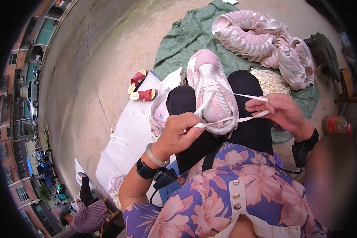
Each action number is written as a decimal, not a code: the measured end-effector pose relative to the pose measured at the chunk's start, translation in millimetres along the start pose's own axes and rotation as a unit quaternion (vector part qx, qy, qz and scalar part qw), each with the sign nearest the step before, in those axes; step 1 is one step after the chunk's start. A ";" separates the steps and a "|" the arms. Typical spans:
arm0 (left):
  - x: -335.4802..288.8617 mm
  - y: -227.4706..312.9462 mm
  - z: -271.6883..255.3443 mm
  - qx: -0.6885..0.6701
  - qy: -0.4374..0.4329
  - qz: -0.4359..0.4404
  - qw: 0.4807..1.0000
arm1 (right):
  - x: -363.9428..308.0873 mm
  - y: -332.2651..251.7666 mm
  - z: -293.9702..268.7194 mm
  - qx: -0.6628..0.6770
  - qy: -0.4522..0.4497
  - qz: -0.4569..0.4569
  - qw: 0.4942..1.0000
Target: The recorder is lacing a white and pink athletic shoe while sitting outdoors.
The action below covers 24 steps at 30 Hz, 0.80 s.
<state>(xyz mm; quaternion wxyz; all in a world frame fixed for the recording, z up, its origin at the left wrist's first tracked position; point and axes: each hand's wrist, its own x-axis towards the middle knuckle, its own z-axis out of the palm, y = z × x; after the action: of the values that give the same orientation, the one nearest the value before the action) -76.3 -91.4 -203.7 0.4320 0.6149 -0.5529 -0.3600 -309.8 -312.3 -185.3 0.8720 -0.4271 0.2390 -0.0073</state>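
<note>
A pink and white sneaker (214, 89) rests on my lap between my knees, its toe pointing away from me. White shoelace (247, 95) runs from its eyelets to both hands. My left hand (178, 133) is closed, pinching the lace beside the shoe's heel end. On the other side, my right hand (279, 111) has its fingers bent around a lace loop, pulled out to the right. Another pink and white shoe (159, 116) lies partly hidden beside my left knee.
A green cloth (174, 49) covers the ground ahead, bearing strung pink and white shoe uppers (249, 37) and a bundle of white laces (271, 79). Red sandals (142, 95) lie to the left by a white sheet (119, 152). A plastic bottle (336, 125) stands right. Another person (89, 216) sits lower left.
</note>
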 end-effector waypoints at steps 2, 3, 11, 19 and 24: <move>-20.1 -7.3 -31.1 -0.101 0.019 -0.116 0.988 | -1.4 -1.5 -35.6 0.131 -0.014 -0.099 0.986; -29.7 -10.2 -43.5 -0.123 0.052 -0.184 0.974 | -3.4 -0.6 -59.7 0.148 -0.003 -0.102 0.984; -102.1 -92.0 -100.6 -0.170 0.235 -0.448 0.846 | -10.9 13.4 -134.3 -0.247 0.158 0.093 0.952; 1.5 -54.2 -20.5 0.284 0.232 0.017 0.930 | 68.1 34.4 -32.3 -0.613 0.158 -0.333 0.699; 45.6 -40.3 5.2 0.358 0.164 0.114 0.912 | 91.3 43.4 7.3 -0.668 0.088 -0.370 0.640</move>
<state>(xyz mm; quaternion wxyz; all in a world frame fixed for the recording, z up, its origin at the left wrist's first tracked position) -60.4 -136.6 -241.4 0.3062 0.7112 -0.6325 0.0198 -234.1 -299.2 -251.5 0.2487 -0.9434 0.0765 -0.2057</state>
